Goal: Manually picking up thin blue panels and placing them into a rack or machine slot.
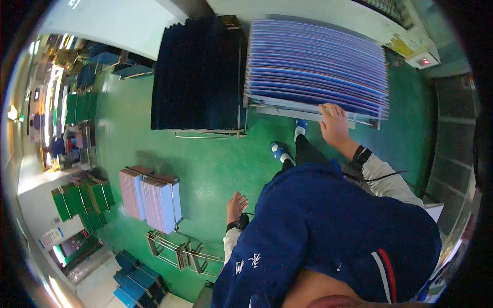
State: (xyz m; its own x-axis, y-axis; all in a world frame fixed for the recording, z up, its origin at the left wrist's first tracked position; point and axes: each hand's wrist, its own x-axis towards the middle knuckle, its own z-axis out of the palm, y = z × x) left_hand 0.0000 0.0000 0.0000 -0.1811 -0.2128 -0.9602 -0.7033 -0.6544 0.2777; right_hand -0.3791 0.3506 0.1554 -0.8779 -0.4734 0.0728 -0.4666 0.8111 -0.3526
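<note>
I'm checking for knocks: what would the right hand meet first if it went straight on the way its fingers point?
Probably the near end of the row of blue-white panels; the right hand overlaps it in the picture, though whether they touch is unclear.

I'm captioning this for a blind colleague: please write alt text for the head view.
A person's right hand is at the near edge of a row of closely spaced bluish panels, while the left hand hangs open over the green floor. A very dark stack stands left of the panels.
</note>
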